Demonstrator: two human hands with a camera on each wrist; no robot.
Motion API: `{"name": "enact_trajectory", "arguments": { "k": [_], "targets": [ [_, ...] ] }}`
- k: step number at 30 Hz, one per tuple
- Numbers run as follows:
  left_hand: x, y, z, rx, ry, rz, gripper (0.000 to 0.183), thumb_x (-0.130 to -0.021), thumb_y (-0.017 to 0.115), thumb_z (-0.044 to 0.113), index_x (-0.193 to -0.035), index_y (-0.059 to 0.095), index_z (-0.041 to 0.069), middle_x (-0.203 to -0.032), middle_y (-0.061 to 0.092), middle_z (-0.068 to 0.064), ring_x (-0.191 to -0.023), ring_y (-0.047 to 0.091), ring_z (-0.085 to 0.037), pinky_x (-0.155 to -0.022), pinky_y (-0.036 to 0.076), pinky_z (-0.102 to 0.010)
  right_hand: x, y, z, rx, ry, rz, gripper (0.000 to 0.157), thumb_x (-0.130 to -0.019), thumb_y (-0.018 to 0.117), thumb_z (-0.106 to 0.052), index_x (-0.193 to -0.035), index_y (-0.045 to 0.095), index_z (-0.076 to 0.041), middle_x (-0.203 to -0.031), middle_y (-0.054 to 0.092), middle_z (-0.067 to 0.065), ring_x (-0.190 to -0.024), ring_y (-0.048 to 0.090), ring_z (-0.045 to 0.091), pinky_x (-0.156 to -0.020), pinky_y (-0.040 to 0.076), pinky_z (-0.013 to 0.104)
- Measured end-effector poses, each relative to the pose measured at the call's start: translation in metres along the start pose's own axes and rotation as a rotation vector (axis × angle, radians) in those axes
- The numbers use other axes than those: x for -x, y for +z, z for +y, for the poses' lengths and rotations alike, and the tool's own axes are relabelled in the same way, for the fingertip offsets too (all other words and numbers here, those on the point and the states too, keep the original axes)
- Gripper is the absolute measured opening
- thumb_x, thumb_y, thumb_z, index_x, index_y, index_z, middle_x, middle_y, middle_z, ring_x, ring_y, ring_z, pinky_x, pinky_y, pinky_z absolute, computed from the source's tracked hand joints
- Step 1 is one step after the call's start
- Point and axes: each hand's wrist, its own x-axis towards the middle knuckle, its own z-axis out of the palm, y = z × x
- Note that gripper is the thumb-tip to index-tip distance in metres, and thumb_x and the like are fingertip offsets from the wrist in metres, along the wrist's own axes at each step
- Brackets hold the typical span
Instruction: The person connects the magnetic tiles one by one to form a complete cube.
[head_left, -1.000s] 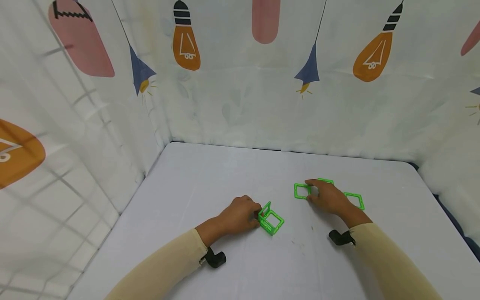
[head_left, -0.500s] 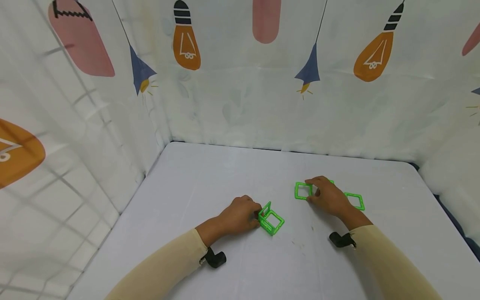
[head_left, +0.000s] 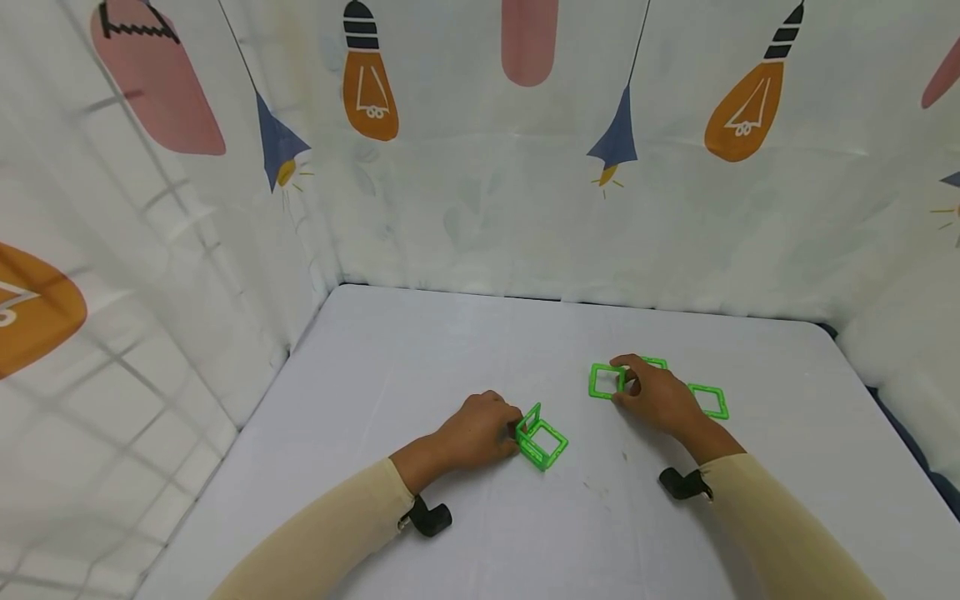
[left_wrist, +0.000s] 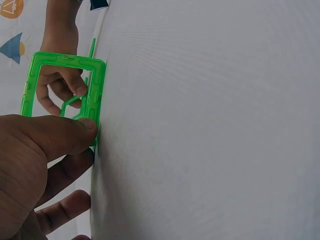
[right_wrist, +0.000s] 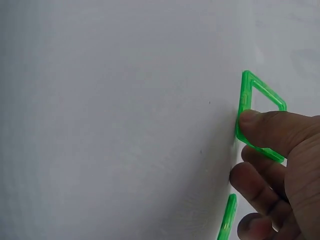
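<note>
Close to the tabletop, my left hand [head_left: 480, 429] pinches a joined group of green square magnetic tiles [head_left: 557, 455]. One tile in the group lies flat, and others rise from its edges. The left wrist view has the thumb pressed on the lower corner of an upright tile [left_wrist: 97, 92]. Further right and back, my right hand [head_left: 654, 396] holds a single green square magnetic tile [head_left: 592, 381] by its right side. In the right wrist view the thumb lies across that tile [right_wrist: 243, 100], which is raised on edge, with the other fingers curled below.
Behind the right hand a green tile [head_left: 660, 362] is partly hidden. Another green tile [head_left: 722, 402] lies to the right of the wrist. A white cloth covers the table [head_left: 450, 350], and printed curtains [head_left: 480, 208] stand along its back and left edges.
The right hand and its tile have shifted very slightly up and to the right, its fingers flexing a little around the tile. The left hand and its tile group stay in place.
</note>
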Motion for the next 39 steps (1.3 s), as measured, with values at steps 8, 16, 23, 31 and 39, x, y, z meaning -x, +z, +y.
{"name": "enact_trajectory", "arguments": {
  "k": [8, 16, 23, 31, 39],
  "targets": [
    [0.0, 0.0, 0.0, 0.004, 0.002, -0.001, 0.018, -0.087, 0.085, 0.023, -0.101, 0.074, 0.02, -0.093, 0.069, 0.015, -0.104, 0.059, -0.014, -0.093, 0.047, -0.039, 0.007, -0.003, -0.002, -0.013, -0.013, 0.038, 0.042, -0.098, 0.069, -0.019, -0.139, 0.057, -0.018, -0.109, 0.072, 0.007, -0.093, 0.066, 0.023, -0.069, 0.051, 0.039],
    [0.0, -0.001, 0.001, -0.001, -0.001, -0.003, 0.017, -0.087, 0.084, 0.022, -0.101, 0.074, 0.02, -0.094, 0.07, 0.014, -0.106, 0.06, -0.016, -0.095, 0.047, -0.041, 0.014, -0.002, 0.0, -0.032, -0.048, 0.099, 0.033, -0.1, 0.07, -0.023, -0.131, 0.061, -0.02, -0.109, 0.074, 0.006, -0.078, 0.062, 0.017, -0.057, 0.045, 0.032],
    [0.0, 0.0, 0.001, 0.007, -0.002, -0.002, 0.017, -0.087, 0.084, 0.022, -0.1, 0.074, 0.02, -0.093, 0.07, 0.014, -0.105, 0.059, -0.015, -0.094, 0.047, -0.04, 0.022, 0.0, -0.002, -0.054, -0.071, 0.149, 0.03, -0.099, 0.071, -0.023, -0.128, 0.063, -0.02, -0.107, 0.076, 0.005, -0.068, 0.059, 0.012, -0.053, 0.044, 0.033],
    [0.001, 0.0, 0.0, 0.01, 0.005, 0.004, 0.017, -0.087, 0.084, 0.021, -0.1, 0.073, 0.019, -0.093, 0.07, 0.012, -0.104, 0.059, -0.015, -0.093, 0.047, -0.039, 0.029, 0.002, -0.009, -0.059, -0.095, 0.192, 0.03, -0.098, 0.072, -0.023, -0.127, 0.063, -0.019, -0.105, 0.077, 0.004, -0.073, 0.065, 0.016, -0.056, 0.045, 0.033],
    [0.0, 0.0, 0.0, 0.0, 0.006, 0.001, 0.018, -0.087, 0.085, 0.022, -0.1, 0.073, 0.019, -0.093, 0.069, 0.012, -0.104, 0.06, -0.016, -0.092, 0.048, -0.039, 0.034, 0.004, -0.015, -0.063, -0.123, 0.204, 0.032, -0.098, 0.072, -0.021, -0.128, 0.063, -0.018, -0.104, 0.077, 0.004, -0.063, 0.059, 0.008, -0.053, 0.043, 0.032]
  ]
}}
